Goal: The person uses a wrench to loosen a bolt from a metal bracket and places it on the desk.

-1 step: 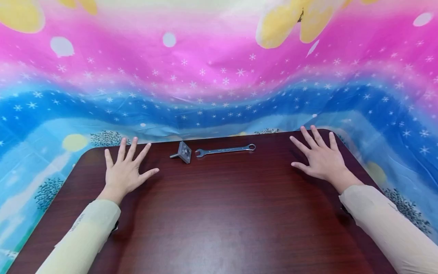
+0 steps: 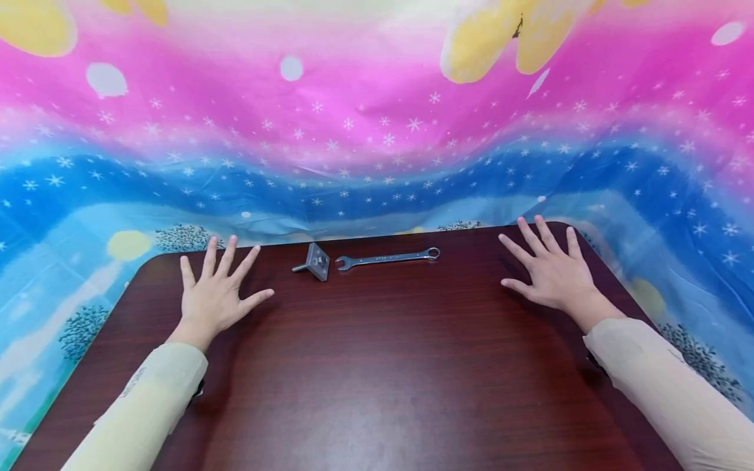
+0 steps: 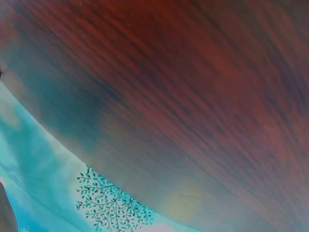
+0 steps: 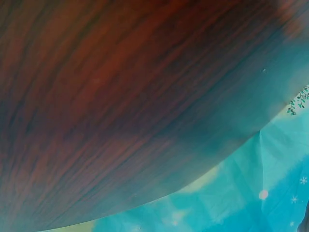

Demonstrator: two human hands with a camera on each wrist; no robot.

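In the head view my left hand is spread over the far left part of the table, palm down, holding nothing. To its right stands a small grey metal square plate with a rod sticking out to the left. A silver combination wrench lies beside the plate, its open end toward it and its ring end to the right. My right hand, also palm down with fingers spread and holding nothing, is over the far right part of the table. Both wrist views show mostly wood surface.
The dark reddish-brown wooden table has rounded far corners. Behind it and along its sides hangs a pink and blue cloth with snowflakes, dots and small trees. Pale sleeves cover both forearms.
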